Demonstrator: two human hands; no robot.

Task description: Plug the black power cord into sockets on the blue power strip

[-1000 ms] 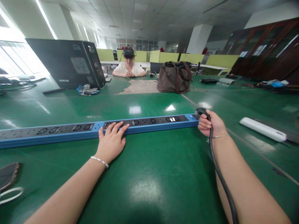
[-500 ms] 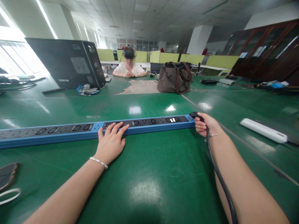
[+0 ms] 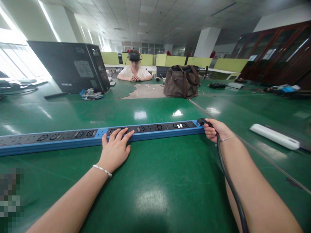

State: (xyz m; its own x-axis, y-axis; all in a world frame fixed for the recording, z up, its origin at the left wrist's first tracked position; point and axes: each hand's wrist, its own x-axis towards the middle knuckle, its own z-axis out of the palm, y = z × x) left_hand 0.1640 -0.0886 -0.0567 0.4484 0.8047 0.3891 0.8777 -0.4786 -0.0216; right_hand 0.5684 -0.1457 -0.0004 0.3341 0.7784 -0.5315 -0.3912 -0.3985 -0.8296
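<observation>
A long blue power strip [image 3: 160,134] with black sockets lies across the green table. My left hand [image 3: 116,142] rests on its middle part, fingers spread over the sockets and the near edge. At the strip's right end, my right hand [image 3: 217,129] is closed around a black plug [image 3: 202,122]. The plug's front is at the blue end piece; whether it sits in an inlet there, I cannot tell. From the plug a thick black cord [image 3: 227,174] runs down along my right forearm.
To the right lies a white bar-shaped object [image 3: 274,136]. Farther back are a black computer tower [image 3: 70,66], gloves [image 3: 91,94] and a brown bag [image 3: 181,81]. A person [image 3: 134,71] sits across the table. The lower left corner is blurred out.
My right hand has shifted slightly right, and the plug is angled differently, with more of its front showing at the strip's end. My left hand stays in place on the strip.
</observation>
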